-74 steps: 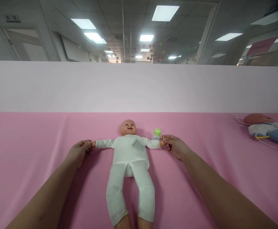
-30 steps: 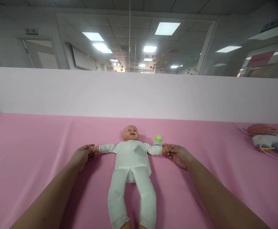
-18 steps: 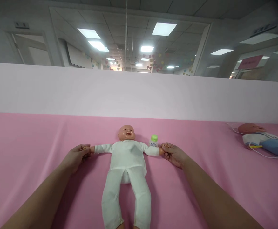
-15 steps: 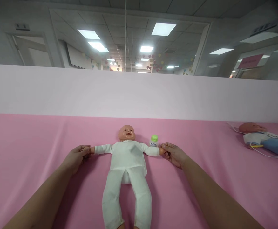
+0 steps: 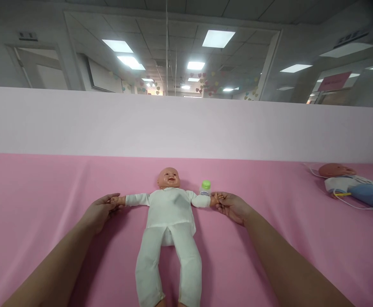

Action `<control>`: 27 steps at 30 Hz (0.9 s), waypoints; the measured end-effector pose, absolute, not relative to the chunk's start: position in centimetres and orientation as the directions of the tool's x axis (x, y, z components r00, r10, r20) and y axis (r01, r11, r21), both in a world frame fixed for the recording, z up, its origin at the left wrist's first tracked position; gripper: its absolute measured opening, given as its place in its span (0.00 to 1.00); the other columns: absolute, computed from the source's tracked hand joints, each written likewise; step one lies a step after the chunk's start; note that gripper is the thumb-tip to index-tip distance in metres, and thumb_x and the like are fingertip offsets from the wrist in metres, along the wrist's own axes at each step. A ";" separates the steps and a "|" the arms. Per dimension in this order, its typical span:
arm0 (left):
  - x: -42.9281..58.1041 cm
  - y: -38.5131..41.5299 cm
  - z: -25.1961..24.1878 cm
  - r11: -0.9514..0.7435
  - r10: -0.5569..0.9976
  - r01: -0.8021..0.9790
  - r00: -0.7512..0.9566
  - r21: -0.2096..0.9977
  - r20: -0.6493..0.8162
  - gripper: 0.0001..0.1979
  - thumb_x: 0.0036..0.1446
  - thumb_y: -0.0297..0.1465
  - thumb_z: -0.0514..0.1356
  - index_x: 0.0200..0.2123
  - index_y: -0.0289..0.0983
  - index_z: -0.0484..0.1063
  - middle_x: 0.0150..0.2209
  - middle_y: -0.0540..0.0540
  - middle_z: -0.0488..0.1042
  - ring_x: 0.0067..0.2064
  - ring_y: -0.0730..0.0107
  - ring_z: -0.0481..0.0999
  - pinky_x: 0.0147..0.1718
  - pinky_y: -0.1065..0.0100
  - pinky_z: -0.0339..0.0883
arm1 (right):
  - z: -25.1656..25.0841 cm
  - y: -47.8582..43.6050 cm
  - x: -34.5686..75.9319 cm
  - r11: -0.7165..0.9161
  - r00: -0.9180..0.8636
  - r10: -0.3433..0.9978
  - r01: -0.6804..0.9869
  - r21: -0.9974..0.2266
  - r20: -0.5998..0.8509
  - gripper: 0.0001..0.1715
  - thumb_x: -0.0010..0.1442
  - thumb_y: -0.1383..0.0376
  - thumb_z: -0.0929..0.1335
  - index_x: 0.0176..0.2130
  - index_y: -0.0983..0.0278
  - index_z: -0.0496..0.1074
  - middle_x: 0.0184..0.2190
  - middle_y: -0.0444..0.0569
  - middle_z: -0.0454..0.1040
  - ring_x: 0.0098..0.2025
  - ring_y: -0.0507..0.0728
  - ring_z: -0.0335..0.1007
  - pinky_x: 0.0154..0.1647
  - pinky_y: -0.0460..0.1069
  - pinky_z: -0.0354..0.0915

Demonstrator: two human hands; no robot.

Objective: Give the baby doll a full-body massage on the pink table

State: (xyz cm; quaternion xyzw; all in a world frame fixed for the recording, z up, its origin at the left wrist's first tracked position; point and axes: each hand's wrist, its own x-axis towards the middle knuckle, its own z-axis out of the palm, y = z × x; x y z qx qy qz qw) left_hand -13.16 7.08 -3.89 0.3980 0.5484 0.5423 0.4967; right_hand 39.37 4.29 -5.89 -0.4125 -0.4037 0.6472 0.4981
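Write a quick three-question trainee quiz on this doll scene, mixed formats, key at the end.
1. True or false: the doll lies face down on the pink cloth.
2. Where on the doll does the left hand have its grip? A: one of its hands. B: a foot. C: the head.
3. What colour is the cap of the small bottle standing near the right hand?
Key: 1 false; 2 A; 3 green.
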 end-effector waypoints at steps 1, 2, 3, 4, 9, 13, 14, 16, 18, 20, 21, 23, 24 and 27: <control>-13.2 7.0 -3.8 0.090 0.977 -0.092 -0.185 0.992 -0.106 0.29 0.45 0.27 0.73 0.52 0.37 0.76 0.39 0.42 0.83 0.37 0.64 0.82 0.37 0.68 0.77 | -5.9 4.3 39.4 -0.181 -0.176 0.975 -0.305 -0.935 -0.132 0.19 0.56 0.69 0.77 0.49 0.62 0.81 0.47 0.52 0.79 0.43 0.54 0.74 0.49 0.48 0.73; -13.1 6.9 -3.8 0.083 0.979 -0.071 -0.178 0.994 -0.095 0.29 0.44 0.29 0.75 0.51 0.36 0.76 0.39 0.42 0.83 0.36 0.65 0.82 0.36 0.68 0.77 | -5.9 4.2 39.5 -0.182 -0.188 0.973 -0.296 -0.938 -0.130 0.21 0.55 0.69 0.78 0.49 0.61 0.81 0.48 0.52 0.79 0.44 0.54 0.74 0.49 0.47 0.72; -13.1 6.7 -3.7 0.077 0.982 -0.046 -0.172 0.996 -0.084 0.29 0.43 0.32 0.76 0.50 0.36 0.77 0.38 0.42 0.83 0.36 0.65 0.81 0.35 0.69 0.76 | -5.9 4.2 39.4 -0.181 -0.197 0.972 -0.287 -0.941 -0.127 0.21 0.54 0.68 0.78 0.49 0.61 0.81 0.48 0.52 0.79 0.45 0.54 0.73 0.49 0.47 0.72; -13.0 6.6 -3.6 0.070 0.983 -0.020 -0.169 0.997 -0.073 0.29 0.43 0.36 0.77 0.49 0.36 0.77 0.36 0.43 0.82 0.35 0.66 0.80 0.34 0.69 0.76 | -5.8 4.2 39.3 -0.176 -0.196 0.973 -0.276 -0.945 -0.124 0.21 0.54 0.67 0.79 0.49 0.61 0.81 0.47 0.51 0.79 0.44 0.53 0.73 0.48 0.46 0.71; -12.7 6.2 -3.3 0.056 0.984 0.048 -0.173 0.997 -0.047 0.28 0.42 0.46 0.77 0.42 0.35 0.80 0.32 0.46 0.79 0.30 0.68 0.75 0.29 0.70 0.72 | -5.6 4.1 38.6 -0.130 -0.095 0.989 -0.215 -0.968 -0.112 0.19 0.52 0.56 0.82 0.40 0.63 0.81 0.32 0.46 0.74 0.31 0.49 0.62 0.34 0.45 0.65; -12.6 6.4 -3.5 0.074 0.975 0.063 -0.214 0.995 -0.059 0.25 0.45 0.47 0.75 0.40 0.36 0.81 0.31 0.46 0.78 0.30 0.68 0.75 0.30 0.69 0.72 | -5.7 4.2 38.2 -0.092 -0.046 0.995 -0.190 -0.977 -0.085 0.23 0.52 0.51 0.81 0.38 0.65 0.80 0.26 0.43 0.66 0.28 0.49 0.54 0.29 0.45 0.58; -12.7 6.5 -3.5 0.079 0.972 0.059 -0.226 0.995 -0.063 0.24 0.45 0.46 0.74 0.41 0.36 0.81 0.31 0.46 0.78 0.31 0.68 0.75 0.30 0.69 0.73 | -5.8 4.2 38.1 -0.088 -0.034 0.996 -0.189 -0.978 -0.083 0.24 0.52 0.50 0.81 0.39 0.65 0.80 0.26 0.43 0.66 0.28 0.49 0.54 0.29 0.45 0.58; -12.7 6.6 -3.7 0.083 0.968 0.041 -0.242 0.996 -0.071 0.24 0.44 0.44 0.74 0.42 0.36 0.81 0.32 0.45 0.79 0.31 0.67 0.76 0.31 0.68 0.73 | -5.9 4.4 38.2 -0.096 -0.004 0.995 -0.190 -0.977 -0.097 0.26 0.54 0.48 0.79 0.40 0.66 0.80 0.26 0.43 0.65 0.28 0.49 0.54 0.28 0.45 0.57; -12.8 6.7 -3.8 0.089 0.967 0.019 -0.241 0.996 -0.082 0.25 0.43 0.41 0.74 0.44 0.35 0.80 0.33 0.43 0.80 0.32 0.65 0.77 0.31 0.67 0.74 | -6.0 4.6 38.2 -0.119 0.024 0.992 -0.199 -0.973 -0.126 0.25 0.56 0.49 0.78 0.42 0.66 0.80 0.26 0.44 0.66 0.28 0.50 0.54 0.27 0.45 0.57; -12.9 6.8 -3.8 0.095 0.969 0.002 -0.229 0.995 -0.092 0.27 0.41 0.38 0.74 0.46 0.34 0.79 0.35 0.42 0.81 0.33 0.64 0.79 0.33 0.66 0.75 | -6.0 4.7 38.2 -0.144 0.047 0.986 -0.220 -0.965 -0.158 0.21 0.57 0.52 0.78 0.43 0.65 0.80 0.29 0.46 0.69 0.27 0.50 0.56 0.26 0.46 0.58; -12.9 6.9 -3.9 0.097 0.971 -0.001 -0.219 0.995 -0.095 0.28 0.40 0.37 0.74 0.47 0.34 0.79 0.35 0.41 0.82 0.34 0.64 0.79 0.34 0.66 0.75 | -6.0 4.8 38.3 -0.155 0.055 0.984 -0.232 -0.960 -0.172 0.19 0.58 0.55 0.77 0.44 0.64 0.80 0.30 0.47 0.71 0.28 0.50 0.58 0.26 0.46 0.59; -13.0 7.0 -4.0 0.094 0.976 0.006 -0.200 0.996 -0.091 0.30 0.39 0.37 0.74 0.49 0.35 0.78 0.36 0.41 0.82 0.35 0.63 0.80 0.35 0.66 0.74 | -6.0 4.8 38.4 -0.171 0.043 0.981 -0.251 -0.953 -0.187 0.15 0.58 0.61 0.77 0.45 0.62 0.79 0.34 0.49 0.74 0.29 0.51 0.61 0.28 0.47 0.62; -13.0 7.0 -4.0 0.090 0.978 0.015 -0.192 0.996 -0.085 0.31 0.38 0.37 0.75 0.49 0.35 0.78 0.36 0.41 0.82 0.35 0.63 0.80 0.34 0.66 0.74 | -5.9 4.8 38.4 -0.175 0.025 0.982 -0.255 -0.951 -0.188 0.15 0.58 0.63 0.76 0.46 0.61 0.79 0.35 0.49 0.75 0.30 0.52 0.64 0.30 0.47 0.64; -13.0 7.0 -4.0 0.071 0.982 0.049 -0.177 0.996 -0.061 0.32 0.37 0.38 0.76 0.48 0.35 0.79 0.36 0.41 0.82 0.34 0.62 0.80 0.32 0.66 0.72 | -5.9 4.7 38.8 -0.160 -0.058 0.987 -0.261 -0.952 -0.150 0.14 0.59 0.65 0.75 0.47 0.60 0.79 0.39 0.51 0.77 0.35 0.55 0.69 0.36 0.50 0.69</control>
